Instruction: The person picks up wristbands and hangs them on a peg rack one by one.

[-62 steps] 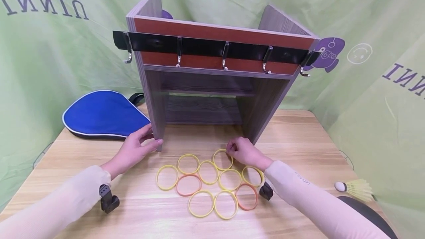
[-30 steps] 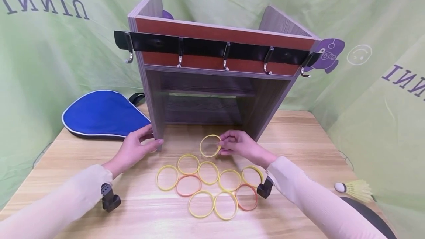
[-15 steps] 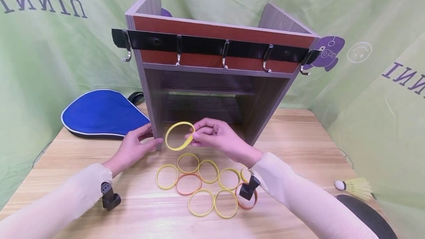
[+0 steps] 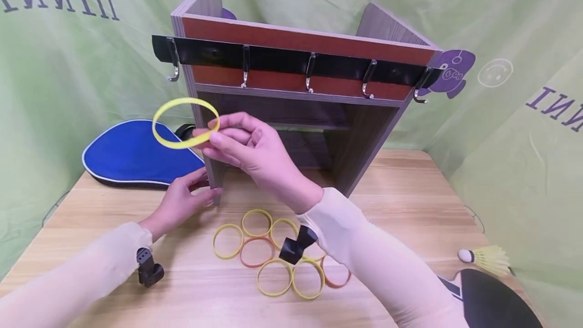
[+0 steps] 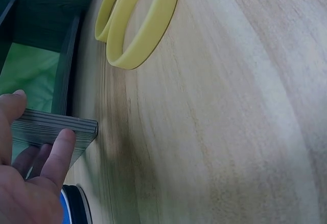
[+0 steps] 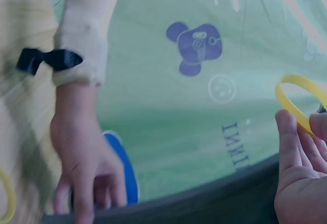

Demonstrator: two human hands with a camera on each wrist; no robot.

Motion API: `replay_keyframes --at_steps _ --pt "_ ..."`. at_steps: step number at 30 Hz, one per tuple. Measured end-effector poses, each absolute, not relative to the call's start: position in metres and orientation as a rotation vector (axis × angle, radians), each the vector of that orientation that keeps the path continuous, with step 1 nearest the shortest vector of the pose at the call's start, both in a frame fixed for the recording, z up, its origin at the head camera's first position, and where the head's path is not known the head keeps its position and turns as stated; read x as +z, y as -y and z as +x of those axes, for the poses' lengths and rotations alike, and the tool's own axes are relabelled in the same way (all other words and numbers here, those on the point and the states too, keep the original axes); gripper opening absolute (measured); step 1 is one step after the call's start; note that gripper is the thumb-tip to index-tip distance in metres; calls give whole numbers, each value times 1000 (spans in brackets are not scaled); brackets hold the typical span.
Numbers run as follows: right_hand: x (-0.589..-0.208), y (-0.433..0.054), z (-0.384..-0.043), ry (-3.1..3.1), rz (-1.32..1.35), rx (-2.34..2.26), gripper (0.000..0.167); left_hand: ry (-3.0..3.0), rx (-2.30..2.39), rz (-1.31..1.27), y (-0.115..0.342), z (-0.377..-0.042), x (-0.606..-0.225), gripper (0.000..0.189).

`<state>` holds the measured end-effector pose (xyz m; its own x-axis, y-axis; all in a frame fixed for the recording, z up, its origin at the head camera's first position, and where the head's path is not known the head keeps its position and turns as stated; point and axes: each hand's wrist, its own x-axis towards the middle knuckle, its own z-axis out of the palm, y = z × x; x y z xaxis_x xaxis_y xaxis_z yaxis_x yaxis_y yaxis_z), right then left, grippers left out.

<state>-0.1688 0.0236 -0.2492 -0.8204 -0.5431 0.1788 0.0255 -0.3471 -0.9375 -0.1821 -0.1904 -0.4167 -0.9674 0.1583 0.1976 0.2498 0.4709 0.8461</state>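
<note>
My right hand (image 4: 268,161) pinches a yellow silicone wristband (image 4: 179,145) between thumb and fingertips. The band is raised off the table, left of the grey wooden shelf (image 4: 309,37) and below its leftmost hook (image 4: 175,59). In the right wrist view that wristband (image 6: 284,100) is partly cut off by the frame edge. Low down, my left hand (image 4: 177,204) grips the front edge of the shelf's left side panel; the left wrist view shows thumb and fingers on either side of this panel (image 5: 56,122). More yellow wristbands (image 4: 228,258) and orange wristbands (image 4: 257,267) lie flat on the table.
A black rail (image 4: 278,60) with several metal hooks crosses the shelf's red front. A blue paddle case (image 4: 132,156) lies at the left. On the right are a yellow shuttlecock (image 4: 489,259) and a black paddle (image 4: 496,300). A green curtain (image 4: 68,65) stands behind.
My right hand has picked a yellow wristband from the table and carried it up and left, past the shelf's left panel. My left hand stays on the panel.
</note>
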Motion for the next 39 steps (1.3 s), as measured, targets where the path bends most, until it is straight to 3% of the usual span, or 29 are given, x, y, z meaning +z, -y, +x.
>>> replay_keyframes --at_steps 11,19,39 --pt "-231 -1 -166 -1435 -694 -2402 18 2607 -1518 -355 190 -183 -419 57" --pt "-237 2 -169 -1470 -581 -2402 18 2614 -1516 -360 190 -183 -418 59" --pt "-252 -8 -176 -1581 -665 -2215 24 2612 -1490 -370 190 -180 -416 58"
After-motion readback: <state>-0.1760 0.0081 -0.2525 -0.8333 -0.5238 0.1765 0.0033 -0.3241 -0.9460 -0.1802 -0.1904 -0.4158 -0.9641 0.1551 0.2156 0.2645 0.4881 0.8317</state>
